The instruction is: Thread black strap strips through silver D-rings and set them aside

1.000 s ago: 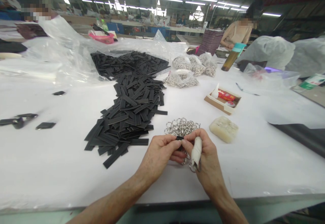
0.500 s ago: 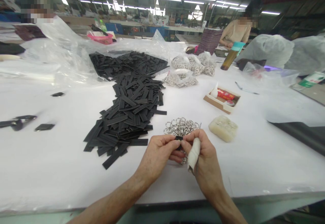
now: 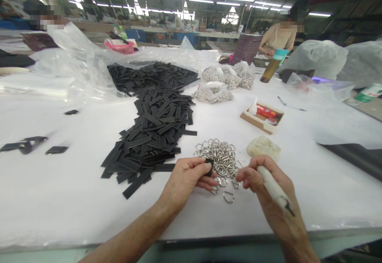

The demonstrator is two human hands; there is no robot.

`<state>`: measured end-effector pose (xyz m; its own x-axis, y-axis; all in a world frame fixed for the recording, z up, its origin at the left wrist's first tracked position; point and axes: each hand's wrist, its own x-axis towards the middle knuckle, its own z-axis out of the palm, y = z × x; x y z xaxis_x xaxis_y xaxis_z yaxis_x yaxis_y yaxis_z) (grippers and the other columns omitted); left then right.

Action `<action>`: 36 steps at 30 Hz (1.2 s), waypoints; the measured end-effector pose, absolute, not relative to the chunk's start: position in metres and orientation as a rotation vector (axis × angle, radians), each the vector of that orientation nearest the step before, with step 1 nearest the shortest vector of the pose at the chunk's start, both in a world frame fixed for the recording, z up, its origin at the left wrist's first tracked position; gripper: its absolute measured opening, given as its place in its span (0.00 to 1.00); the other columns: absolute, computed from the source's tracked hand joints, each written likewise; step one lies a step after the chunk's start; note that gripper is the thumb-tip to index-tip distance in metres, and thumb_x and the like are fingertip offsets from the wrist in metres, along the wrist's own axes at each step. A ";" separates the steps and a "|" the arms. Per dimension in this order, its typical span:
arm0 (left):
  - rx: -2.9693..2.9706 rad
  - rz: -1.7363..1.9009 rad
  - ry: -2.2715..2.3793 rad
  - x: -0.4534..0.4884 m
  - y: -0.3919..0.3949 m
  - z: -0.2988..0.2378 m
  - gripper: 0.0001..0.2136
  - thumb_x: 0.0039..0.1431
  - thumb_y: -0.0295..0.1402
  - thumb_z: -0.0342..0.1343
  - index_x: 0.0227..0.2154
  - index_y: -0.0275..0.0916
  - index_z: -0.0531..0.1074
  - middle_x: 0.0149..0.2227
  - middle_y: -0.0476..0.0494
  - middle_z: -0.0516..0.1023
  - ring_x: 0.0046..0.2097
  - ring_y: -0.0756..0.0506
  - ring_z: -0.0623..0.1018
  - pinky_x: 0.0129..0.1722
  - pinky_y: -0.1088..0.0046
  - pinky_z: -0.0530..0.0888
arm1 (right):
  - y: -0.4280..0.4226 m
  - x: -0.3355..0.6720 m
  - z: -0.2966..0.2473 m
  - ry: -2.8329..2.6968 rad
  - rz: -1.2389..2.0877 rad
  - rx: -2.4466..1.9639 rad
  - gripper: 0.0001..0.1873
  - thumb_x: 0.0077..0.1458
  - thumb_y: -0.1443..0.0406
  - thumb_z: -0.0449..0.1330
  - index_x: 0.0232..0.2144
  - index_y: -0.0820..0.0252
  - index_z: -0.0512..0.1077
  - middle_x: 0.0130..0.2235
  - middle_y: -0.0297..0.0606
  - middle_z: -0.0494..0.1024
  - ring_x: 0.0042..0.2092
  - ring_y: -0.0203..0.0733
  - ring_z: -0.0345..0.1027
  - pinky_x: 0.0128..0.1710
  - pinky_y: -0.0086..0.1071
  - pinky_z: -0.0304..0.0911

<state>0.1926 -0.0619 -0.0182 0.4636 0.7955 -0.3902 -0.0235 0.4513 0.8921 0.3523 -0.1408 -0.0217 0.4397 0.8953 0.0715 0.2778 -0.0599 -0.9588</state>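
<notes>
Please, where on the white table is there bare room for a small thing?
Bare room: left, between the small black pieces and black strip pile; right, between the yellowish block and black sheet. Crowded: between left hand and right hand, at the ring pile; farther back, by the bagged rings.

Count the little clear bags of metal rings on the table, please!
4: left bag, middle bag and right bag in a row, front bag nearer the loose ring pile. Others may hide behind.
</notes>
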 end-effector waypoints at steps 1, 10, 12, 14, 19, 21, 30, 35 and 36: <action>0.965 0.616 0.962 0.193 -0.061 -0.018 0.08 0.51 0.32 0.58 0.24 0.31 0.73 0.25 0.42 0.78 0.25 0.49 0.78 0.25 0.78 0.76 | -0.144 0.358 -0.022 -1.049 0.694 -1.603 0.16 0.53 0.51 0.58 0.33 0.56 0.65 0.25 0.33 0.72 0.25 0.37 0.62 0.24 0.27 0.59; 0.939 0.608 0.932 0.191 -0.061 -0.023 0.08 0.50 0.33 0.59 0.24 0.32 0.74 0.26 0.42 0.79 0.23 0.49 0.77 0.25 0.78 0.75 | -0.160 0.396 -0.013 -0.921 0.327 -1.765 0.21 0.50 0.47 0.56 0.34 0.59 0.70 0.26 0.36 0.68 0.31 0.43 0.62 0.25 0.31 0.56; 0.946 0.594 0.921 0.191 -0.060 -0.022 0.08 0.50 0.34 0.60 0.24 0.32 0.74 0.27 0.42 0.79 0.24 0.49 0.77 0.25 0.78 0.75 | -0.158 0.399 -0.011 -0.823 0.289 -1.772 0.19 0.51 0.49 0.57 0.31 0.58 0.69 0.23 0.33 0.65 0.28 0.39 0.59 0.23 0.29 0.53; 0.960 0.574 0.924 0.190 -0.059 -0.021 0.09 0.50 0.35 0.60 0.24 0.33 0.75 0.27 0.42 0.79 0.24 0.50 0.77 0.25 0.78 0.75 | -0.154 0.401 -0.010 -0.792 0.285 -1.729 0.16 0.52 0.51 0.58 0.28 0.58 0.67 0.21 0.29 0.62 0.24 0.35 0.54 0.21 0.27 0.50; 0.985 0.523 0.924 0.191 -0.054 -0.022 0.09 0.47 0.36 0.62 0.23 0.35 0.77 0.27 0.43 0.80 0.25 0.49 0.77 0.26 0.80 0.73 | -0.139 0.412 -0.009 -0.804 0.220 -1.673 0.18 0.52 0.54 0.58 0.20 0.59 0.61 0.17 0.26 0.58 0.20 0.31 0.48 0.19 0.26 0.46; 0.991 0.516 0.932 0.192 -0.054 -0.022 0.09 0.47 0.37 0.62 0.23 0.35 0.77 0.27 0.43 0.80 0.25 0.49 0.77 0.26 0.80 0.73 | -0.134 0.417 -0.010 -0.800 0.195 -1.688 0.18 0.52 0.55 0.57 0.19 0.59 0.60 0.17 0.26 0.58 0.20 0.32 0.49 0.19 0.26 0.46; 1.018 0.482 0.966 0.194 -0.056 -0.017 0.09 0.46 0.37 0.62 0.22 0.36 0.78 0.27 0.43 0.80 0.25 0.49 0.76 0.27 0.79 0.73 | -0.122 0.423 -0.015 -0.849 0.149 -1.775 0.16 0.53 0.58 0.54 0.18 0.57 0.58 0.19 0.28 0.58 0.24 0.35 0.50 0.23 0.29 0.46; 1.026 0.470 0.963 0.194 -0.054 -0.020 0.10 0.46 0.38 0.62 0.23 0.36 0.78 0.27 0.42 0.80 0.26 0.48 0.76 0.27 0.78 0.73 | -0.120 0.425 -0.020 -0.845 0.154 -1.845 0.15 0.53 0.59 0.54 0.19 0.57 0.59 0.19 0.28 0.58 0.24 0.36 0.51 0.24 0.30 0.46; 1.027 0.469 0.964 0.194 -0.055 -0.021 0.10 0.46 0.39 0.62 0.23 0.36 0.78 0.27 0.42 0.80 0.26 0.48 0.76 0.28 0.78 0.73 | -0.120 0.425 -0.021 -0.845 0.161 -1.853 0.15 0.53 0.59 0.54 0.19 0.57 0.59 0.18 0.28 0.59 0.24 0.36 0.51 0.24 0.30 0.46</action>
